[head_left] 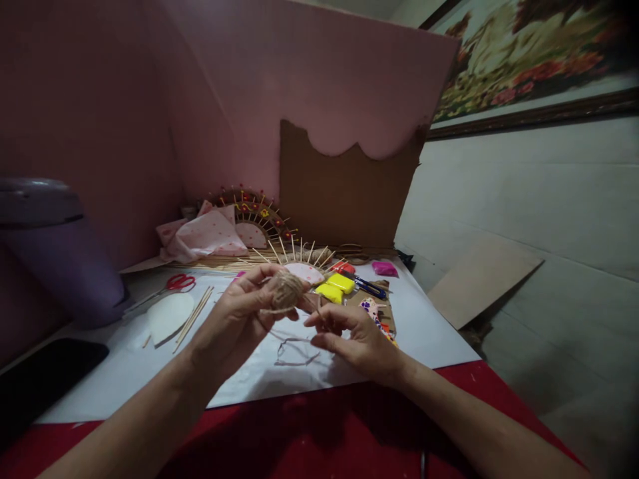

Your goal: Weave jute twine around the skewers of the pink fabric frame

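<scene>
My left hand (pixel 244 309) is closed round a small ball of tan twine (pixel 286 291), held above the white sheet (pixel 429 332). My right hand (pixel 352 336) is just to its right, fingers pinched on the loose strand that runs from the ball. A thin loop of twine (pixel 294 351) lies on the sheet below both hands. Right behind the ball stands a pink half-disc with wooden sticks fanning out of it (pixel 304 265).
Red-handled scissors (pixel 172 285), a white oval cutout (pixel 168 315) and loose sticks (pixel 194 317) lie at left. Yellow clay blocks (pixel 335 287), a blue pen (pixel 368 287), pink clay (pixel 385 269) sit at right. A purple bin (pixel 54 253), black phone (pixel 42 379), cardboard backdrop (pixel 344 193).
</scene>
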Tool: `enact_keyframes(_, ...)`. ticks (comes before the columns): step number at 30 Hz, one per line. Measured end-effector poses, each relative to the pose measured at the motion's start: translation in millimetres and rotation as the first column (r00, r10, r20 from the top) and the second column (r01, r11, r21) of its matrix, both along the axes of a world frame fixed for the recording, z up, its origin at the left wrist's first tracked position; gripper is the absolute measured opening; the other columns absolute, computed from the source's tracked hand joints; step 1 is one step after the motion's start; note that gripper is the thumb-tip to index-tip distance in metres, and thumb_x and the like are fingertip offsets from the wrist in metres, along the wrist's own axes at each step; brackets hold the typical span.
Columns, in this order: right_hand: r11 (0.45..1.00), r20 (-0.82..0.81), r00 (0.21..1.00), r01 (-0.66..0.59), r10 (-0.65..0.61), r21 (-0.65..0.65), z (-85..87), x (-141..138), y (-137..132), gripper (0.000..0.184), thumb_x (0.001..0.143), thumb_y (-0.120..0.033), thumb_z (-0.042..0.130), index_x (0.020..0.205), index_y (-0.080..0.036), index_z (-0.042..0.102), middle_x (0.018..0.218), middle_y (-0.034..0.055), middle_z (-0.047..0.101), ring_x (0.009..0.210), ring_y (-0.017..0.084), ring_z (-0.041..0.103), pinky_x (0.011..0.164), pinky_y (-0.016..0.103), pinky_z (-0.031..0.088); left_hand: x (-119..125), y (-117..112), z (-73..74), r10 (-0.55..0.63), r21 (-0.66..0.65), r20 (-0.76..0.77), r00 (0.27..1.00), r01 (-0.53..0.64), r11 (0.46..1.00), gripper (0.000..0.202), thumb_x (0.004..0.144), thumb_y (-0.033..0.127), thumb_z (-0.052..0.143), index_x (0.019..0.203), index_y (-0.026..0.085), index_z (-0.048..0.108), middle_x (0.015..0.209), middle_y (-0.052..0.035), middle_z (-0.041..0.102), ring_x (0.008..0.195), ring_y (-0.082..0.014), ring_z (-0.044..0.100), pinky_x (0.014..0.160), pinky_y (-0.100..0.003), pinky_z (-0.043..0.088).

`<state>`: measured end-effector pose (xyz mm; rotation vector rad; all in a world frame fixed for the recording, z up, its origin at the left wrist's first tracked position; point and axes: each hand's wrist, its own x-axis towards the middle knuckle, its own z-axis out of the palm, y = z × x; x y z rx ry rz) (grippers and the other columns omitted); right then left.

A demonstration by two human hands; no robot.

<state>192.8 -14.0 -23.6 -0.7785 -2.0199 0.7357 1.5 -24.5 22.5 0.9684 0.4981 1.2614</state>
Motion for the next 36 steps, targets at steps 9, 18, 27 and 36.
enact_keyframes(9, 0.944, -0.301, 0.898, 0.330, -0.321, -0.022, 10.2, 8.9, 5.7, 0.034, 0.083, -0.042, 0.059, 0.059, -0.018, 0.057, 0.050, -0.0033, 0.049, 0.045, 0.008, 0.041, 0.043, 0.022, 0.034, -28.4, 20.3, 25.8, 0.387, -0.140, 0.297, 0.873, -0.361, 0.922, 0.027, 0.077, -0.006, 0.041, 0.087, 0.009, 0.060, 0.077, -0.0075, 0.066, 0.072, -0.0117, 0.064, 0.070, -0.022, 0.057)
enact_keyframes(18, 0.694, -0.269, 0.725, 0.687, -0.634, 0.215, 6.1, 22.2, 26.1, 0.026, 0.083, -0.041, 0.059, 0.074, -0.017, 0.066, 0.084, 0.0065, 0.063, 0.074, 0.018, 0.059, 0.060, 0.029, 0.048, -37.4, 18.8, 32.6, 0.427, -0.044, 0.220, 0.877, -0.429, 0.902, 0.021, 0.068, -0.001, 0.052, 0.077, 0.014, 0.063, 0.074, -0.0038, 0.069, 0.073, -0.0104, 0.061, 0.054, -0.011, 0.048)
enact_keyframes(27, 0.982, -0.264, 0.950, -0.185, 0.167, -0.044, 4.7, -2.5, -4.6, 0.073, 0.078, -0.060, 0.057, 0.137, -0.023, 0.037, 0.105, 0.0093, 0.060, 0.076, 0.016, 0.058, 0.061, 0.028, 0.051, 19.1, -10.3, -12.0, -0.034, -0.022, -0.102, 0.994, 0.032, 0.999, 0.027, 0.066, 0.013, 0.070, 0.093, 0.014, 0.064, 0.078, -0.0060, 0.070, 0.067, -0.0162, 0.066, 0.064, -0.027, 0.052)
enact_keyframes(36, 0.913, -0.281, 0.953, -0.208, 0.110, -0.351, -1.4, -11.5, -6.8, 0.024, 0.083, -0.040, 0.062, 0.092, -0.019, 0.054, 0.070, -0.0036, 0.050, 0.055, 0.007, 0.043, 0.051, 0.020, 0.038, 20.3, -10.9, -14.0, 0.248, 0.131, -0.289, 0.925, -0.218, 0.967, 0.023, 0.062, 0.017, 0.072, 0.072, 0.015, 0.052, 0.063, 0.0013, 0.064, 0.056, -0.0118, 0.061, 0.055, -0.024, 0.050)
